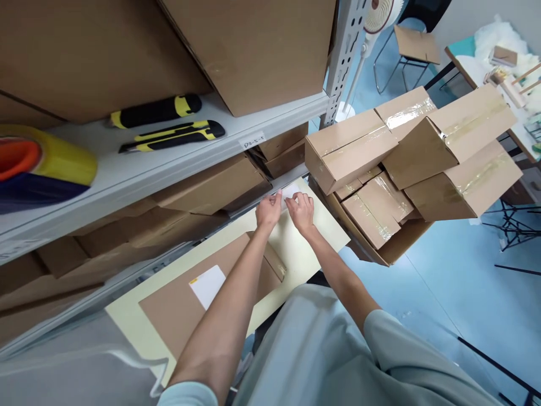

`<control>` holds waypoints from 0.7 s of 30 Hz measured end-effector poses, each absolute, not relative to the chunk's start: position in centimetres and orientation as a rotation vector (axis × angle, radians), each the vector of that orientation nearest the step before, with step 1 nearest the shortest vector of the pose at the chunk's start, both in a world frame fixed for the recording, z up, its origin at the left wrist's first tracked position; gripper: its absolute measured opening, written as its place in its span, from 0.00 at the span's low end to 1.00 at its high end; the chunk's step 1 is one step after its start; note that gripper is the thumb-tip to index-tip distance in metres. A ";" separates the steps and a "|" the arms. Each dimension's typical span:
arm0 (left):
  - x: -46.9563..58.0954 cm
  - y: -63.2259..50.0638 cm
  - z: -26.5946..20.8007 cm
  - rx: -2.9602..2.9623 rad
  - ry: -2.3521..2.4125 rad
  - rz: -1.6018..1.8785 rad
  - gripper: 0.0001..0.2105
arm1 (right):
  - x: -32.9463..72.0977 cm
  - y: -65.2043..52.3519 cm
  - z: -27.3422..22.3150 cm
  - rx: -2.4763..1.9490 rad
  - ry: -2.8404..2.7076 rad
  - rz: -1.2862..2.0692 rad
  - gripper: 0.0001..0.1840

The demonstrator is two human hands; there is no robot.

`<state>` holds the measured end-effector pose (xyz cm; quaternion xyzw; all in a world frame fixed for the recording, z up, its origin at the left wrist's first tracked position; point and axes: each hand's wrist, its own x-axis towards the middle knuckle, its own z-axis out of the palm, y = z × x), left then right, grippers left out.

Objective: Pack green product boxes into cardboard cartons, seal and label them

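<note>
1. Head view: the left hand (267,213) and right hand (301,212) sit close together, each pinching a small white paper (289,192) narrowly by its edge.
2. Under the grip is the pale table (325,231) — its far edge just beyond the fingers.
3. Left of the grip and nearer the body lies a brown box (173,310).
4. Right of the grip, bare tabletop runs to the edge — stacked boxes (363,158) crowd just past it.
</note>
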<state>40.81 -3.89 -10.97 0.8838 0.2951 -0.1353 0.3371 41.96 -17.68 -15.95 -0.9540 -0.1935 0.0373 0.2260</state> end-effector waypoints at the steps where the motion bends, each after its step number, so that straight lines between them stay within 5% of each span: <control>1: 40.7 -3.4 -10.7 2.300 0.813 -0.323 0.25 | 41.5 -17.4 -15.7 -2.619 -0.584 0.091 0.18; 8: 39.4 1.2 -9.9 2.336 0.985 -0.360 0.15 | 40.7 -15.5 -15.7 -2.505 -0.735 0.133 0.25; 14: 37.6 3.2 -10.5 2.337 1.056 -0.468 0.14 | 43.5 -13.4 -19.1 -2.572 -0.658 0.501 0.33; 21: 36.8 3.2 -11.9 2.277 1.077 -0.560 0.13 | 44.5 -13.0 -21.6 -2.508 -0.663 0.593 0.33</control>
